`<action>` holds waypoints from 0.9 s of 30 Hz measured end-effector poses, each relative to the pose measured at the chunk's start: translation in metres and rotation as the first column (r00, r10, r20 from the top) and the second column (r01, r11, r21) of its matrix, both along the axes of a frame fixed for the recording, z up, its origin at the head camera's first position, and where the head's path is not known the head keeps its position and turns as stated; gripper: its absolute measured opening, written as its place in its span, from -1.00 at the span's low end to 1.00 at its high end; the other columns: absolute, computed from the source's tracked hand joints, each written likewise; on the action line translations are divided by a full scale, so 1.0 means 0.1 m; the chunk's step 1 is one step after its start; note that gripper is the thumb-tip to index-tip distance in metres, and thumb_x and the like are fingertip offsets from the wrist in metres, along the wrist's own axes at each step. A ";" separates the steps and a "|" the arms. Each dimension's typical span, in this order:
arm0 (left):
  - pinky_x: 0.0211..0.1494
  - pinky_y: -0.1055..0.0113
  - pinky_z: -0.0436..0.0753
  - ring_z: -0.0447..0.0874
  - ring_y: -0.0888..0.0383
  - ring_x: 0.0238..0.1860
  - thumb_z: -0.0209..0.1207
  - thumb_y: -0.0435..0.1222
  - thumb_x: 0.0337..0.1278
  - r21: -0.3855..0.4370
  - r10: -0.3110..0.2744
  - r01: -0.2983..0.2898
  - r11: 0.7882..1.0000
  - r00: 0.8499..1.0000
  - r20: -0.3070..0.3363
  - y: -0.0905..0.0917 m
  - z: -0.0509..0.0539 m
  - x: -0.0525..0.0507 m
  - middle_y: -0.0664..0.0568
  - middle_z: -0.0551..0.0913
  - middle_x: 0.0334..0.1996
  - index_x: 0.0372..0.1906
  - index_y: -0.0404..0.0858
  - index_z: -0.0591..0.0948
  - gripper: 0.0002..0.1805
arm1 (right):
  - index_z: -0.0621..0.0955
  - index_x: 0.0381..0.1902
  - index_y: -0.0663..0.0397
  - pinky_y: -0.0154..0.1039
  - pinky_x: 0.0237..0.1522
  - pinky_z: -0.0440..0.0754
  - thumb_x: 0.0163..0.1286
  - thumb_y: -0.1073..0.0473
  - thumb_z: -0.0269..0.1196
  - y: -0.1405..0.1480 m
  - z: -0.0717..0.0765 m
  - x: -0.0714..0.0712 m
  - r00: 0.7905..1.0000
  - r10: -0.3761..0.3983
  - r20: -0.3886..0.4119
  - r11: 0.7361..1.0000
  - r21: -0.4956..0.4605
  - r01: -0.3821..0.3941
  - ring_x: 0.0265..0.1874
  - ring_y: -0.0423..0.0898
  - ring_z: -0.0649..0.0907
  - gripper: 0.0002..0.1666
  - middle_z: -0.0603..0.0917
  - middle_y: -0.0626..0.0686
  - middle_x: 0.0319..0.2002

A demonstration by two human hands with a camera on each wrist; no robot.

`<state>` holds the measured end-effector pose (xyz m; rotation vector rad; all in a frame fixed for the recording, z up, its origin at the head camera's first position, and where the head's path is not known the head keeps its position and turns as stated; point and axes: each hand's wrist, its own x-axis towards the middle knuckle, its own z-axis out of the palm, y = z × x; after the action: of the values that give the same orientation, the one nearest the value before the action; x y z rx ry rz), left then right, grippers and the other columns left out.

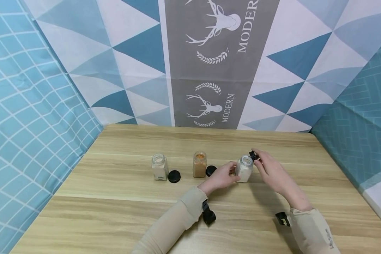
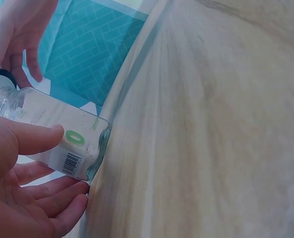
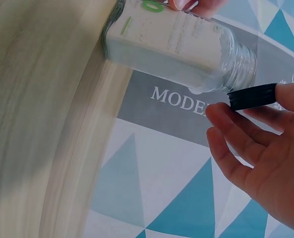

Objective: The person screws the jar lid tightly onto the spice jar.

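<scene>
The left hand (image 1: 221, 177) grips a glass jar of white powder (image 1: 243, 170) standing on the table, thumb on one side and fingers around the other. Its mouth is uncovered. Beside that mouth, the right hand (image 1: 272, 173) pinches a black lid (image 1: 253, 155) between thumb and fingers. In the right wrist view the lid (image 3: 253, 96) is tilted just off the threaded neck of the jar (image 3: 176, 47), held by the right hand (image 3: 270, 148). The left wrist view shows a barcode and green mark on the jar (image 2: 62, 131), with the left hand (image 2: 28, 183) around it.
Left of the hands stand an open jar of orange-brown contents (image 1: 199, 165) and an open jar of pale contents (image 1: 160, 168). One black lid (image 1: 174, 176) lies between them; another (image 1: 211, 170) lies near the left hand. The wooden table (image 1: 114, 211) meets a patterned backdrop.
</scene>
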<state>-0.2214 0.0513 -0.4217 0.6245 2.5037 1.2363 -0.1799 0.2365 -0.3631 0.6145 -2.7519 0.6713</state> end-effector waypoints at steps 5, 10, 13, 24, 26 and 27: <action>0.15 0.25 0.45 0.45 0.11 0.15 0.18 -0.19 0.12 -0.009 0.007 -0.007 1.000 1.000 0.004 0.00 0.01 0.00 -0.05 0.50 0.12 0.21 -0.14 0.36 -0.47 | 0.23 0.28 0.25 0.05 -0.13 0.48 0.48 0.12 -0.15 0.01 0.00 0.00 1.000 -0.005 0.000 1.000 0.009 0.005 -0.12 0.07 0.52 -0.50 0.48 0.24 0.01; 0.15 0.25 0.45 0.45 0.11 0.15 0.18 -0.19 0.12 -0.006 0.005 -0.005 1.000 1.000 0.005 -0.01 0.01 0.01 -0.06 0.50 0.12 0.20 -0.14 0.37 -0.48 | 0.26 0.27 0.21 -0.06 -0.26 0.49 0.47 0.10 -0.13 0.01 -0.01 0.00 1.000 -0.004 -0.018 1.000 0.012 0.004 -0.24 -0.01 0.53 -0.51 0.50 0.15 -0.11; 0.15 0.26 0.45 0.45 0.11 0.15 0.17 -0.19 0.12 -0.008 0.003 -0.003 1.000 1.000 0.003 -0.01 0.01 0.01 -0.06 0.50 0.12 0.20 -0.15 0.36 -0.48 | 0.27 0.27 0.17 -0.12 -0.33 0.50 0.46 0.08 -0.10 0.00 -0.01 0.01 1.000 -0.006 -0.027 1.000 0.009 0.006 -0.29 -0.05 0.54 -0.50 0.50 0.11 -0.16; 0.14 0.26 0.46 0.45 0.11 0.15 0.17 -0.18 0.13 -0.008 0.001 -0.001 1.000 1.000 0.011 -0.01 0.01 0.01 -0.06 0.50 0.12 0.20 -0.14 0.37 -0.49 | 0.30 0.25 0.15 -0.14 -0.38 0.48 0.42 0.02 -0.01 -0.02 0.01 0.00 0.999 -0.006 -0.042 1.000 0.022 0.007 -0.21 0.01 0.56 -0.47 0.49 0.11 -0.12; 0.14 0.27 0.46 0.45 0.12 0.15 0.17 -0.18 0.12 -0.008 0.002 -0.002 1.000 1.000 0.010 -0.01 0.01 0.01 -0.05 0.50 0.12 0.20 -0.13 0.36 -0.48 | 0.29 0.26 0.16 -0.14 -0.38 0.49 0.41 0.01 -0.01 -0.02 0.01 0.00 0.999 -0.010 -0.036 1.000 0.024 0.011 -0.20 0.02 0.56 -0.46 0.49 0.11 -0.10; 0.14 0.27 0.46 0.45 0.12 0.15 0.18 -0.18 0.12 -0.008 0.002 -0.002 1.000 1.000 0.010 -0.01 0.01 0.01 -0.05 0.50 0.12 0.20 -0.14 0.36 -0.48 | 0.29 0.26 0.16 -0.13 -0.37 0.49 0.41 0.00 -0.01 -0.02 0.01 0.00 0.999 -0.011 -0.034 1.000 0.026 0.012 -0.20 0.02 0.55 -0.45 0.49 0.12 -0.10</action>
<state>-0.2201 0.0501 -0.4208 0.6125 2.5010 1.2271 -0.1801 0.2347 -0.3624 0.6090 -2.7345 0.6178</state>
